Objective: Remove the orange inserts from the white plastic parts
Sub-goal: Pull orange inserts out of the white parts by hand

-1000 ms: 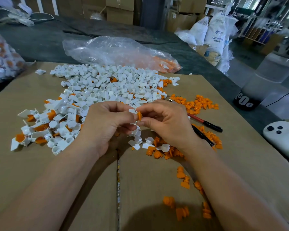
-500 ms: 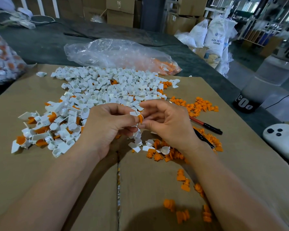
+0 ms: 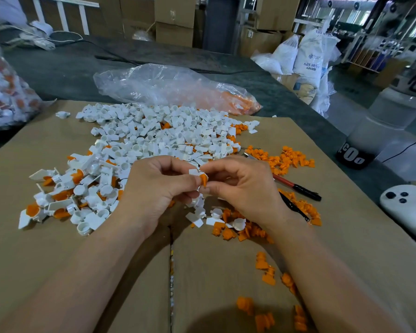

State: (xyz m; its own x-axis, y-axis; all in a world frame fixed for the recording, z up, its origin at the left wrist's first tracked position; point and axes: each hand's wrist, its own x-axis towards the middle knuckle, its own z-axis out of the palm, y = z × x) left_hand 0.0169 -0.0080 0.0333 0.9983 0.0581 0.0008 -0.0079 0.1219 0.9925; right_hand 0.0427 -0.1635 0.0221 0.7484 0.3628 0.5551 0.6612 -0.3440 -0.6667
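Left hand (image 3: 154,191) gripping a white plastic part (image 3: 194,172) between thumb and curled fingers, raised just above the cardboard-covered worktop (image 3: 34,248) at mid-scene. Right hand (image 3: 247,188) pinching the orange insert (image 3: 203,180) seated in that part, thumb against forefinger. Far and left of the hands, a heap of white parts (image 3: 159,135), some with orange in them. Right and near, loose orange inserts (image 3: 286,161) scattered about. Red-and-black pen (image 3: 298,187) just right of the right hand. Clear plastic bag (image 3: 166,87) at the far edge.
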